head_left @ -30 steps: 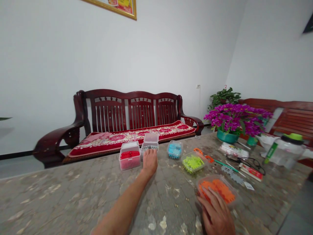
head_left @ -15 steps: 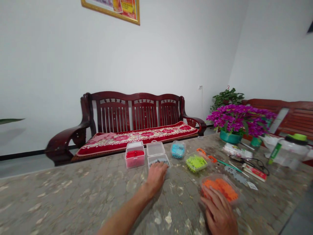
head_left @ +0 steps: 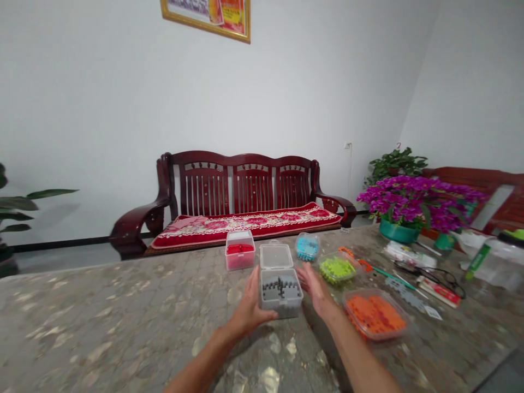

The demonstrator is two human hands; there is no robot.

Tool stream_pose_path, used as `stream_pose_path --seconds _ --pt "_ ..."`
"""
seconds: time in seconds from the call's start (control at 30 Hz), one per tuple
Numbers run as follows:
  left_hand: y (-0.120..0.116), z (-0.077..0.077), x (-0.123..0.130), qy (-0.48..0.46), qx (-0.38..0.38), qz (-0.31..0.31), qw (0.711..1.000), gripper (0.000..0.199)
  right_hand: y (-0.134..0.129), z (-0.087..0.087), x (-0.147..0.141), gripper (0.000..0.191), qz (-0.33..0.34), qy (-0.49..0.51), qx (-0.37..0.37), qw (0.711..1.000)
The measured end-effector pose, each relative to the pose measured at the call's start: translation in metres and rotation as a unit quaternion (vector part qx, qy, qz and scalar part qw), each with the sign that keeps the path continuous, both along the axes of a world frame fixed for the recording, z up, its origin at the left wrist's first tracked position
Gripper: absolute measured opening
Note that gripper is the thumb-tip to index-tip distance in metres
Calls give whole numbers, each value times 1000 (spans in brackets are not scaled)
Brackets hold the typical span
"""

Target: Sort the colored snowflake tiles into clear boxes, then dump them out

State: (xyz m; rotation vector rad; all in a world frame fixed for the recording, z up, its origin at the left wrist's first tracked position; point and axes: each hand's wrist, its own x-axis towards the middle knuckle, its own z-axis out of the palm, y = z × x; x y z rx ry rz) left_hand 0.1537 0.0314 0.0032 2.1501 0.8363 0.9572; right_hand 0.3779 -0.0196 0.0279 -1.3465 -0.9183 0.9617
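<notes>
A clear plastic box (head_left: 281, 308) full of grey interlocking pieces (head_left: 282, 286) stands on the table with its hinged lid (head_left: 276, 255) folded back. My left hand (head_left: 248, 305) grips the box's left side, its thumb along the front and its fingers along the wall. Beside the right wall is my right hand (head_left: 317, 286), fingers stretched out and nothing held in it; whether its fingertips touch the box I cannot tell. To the left stands an open box of red pieces (head_left: 240, 257).
Tubs of blue pieces (head_left: 307, 247), lime-green pieces (head_left: 336, 267) and orange pieces (head_left: 376, 315) stand to the right. Beyond them are glasses (head_left: 434, 275), a teal stick (head_left: 393, 275), purple flowers (head_left: 413, 199) and a green-capped jug (head_left: 497, 262). A wooden bench (head_left: 249, 185) stands behind the table.
My left hand has moved from atop the grey pieces to the box's left side. My right hand has left the orange tub for the box's right side. The grey box now sits nearer me.
</notes>
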Motion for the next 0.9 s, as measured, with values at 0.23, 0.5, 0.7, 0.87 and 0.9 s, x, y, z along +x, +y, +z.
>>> stream_pose_path --seconds 0.23,0.5,0.7,0.87,0.9 --pt "13 -15 7 -112 -195 -70 972 131 50 11 -5 72 30 82 -7 996" --pt "17 -7 4 -51 -193 -98 975 129 22 17 15 51 109 -61 47 991" --pt "33 29 -25 4 -193 -156 969 100 13 12 16 56 154 -237 88 955" --pt "31 55 -9 150 -40 -152 976 98 8 9 11 50 144 -452 91 876" --pt "29 55 -4 174 -18 -147 974 101 7 13 11 54 160 -475 72 862"
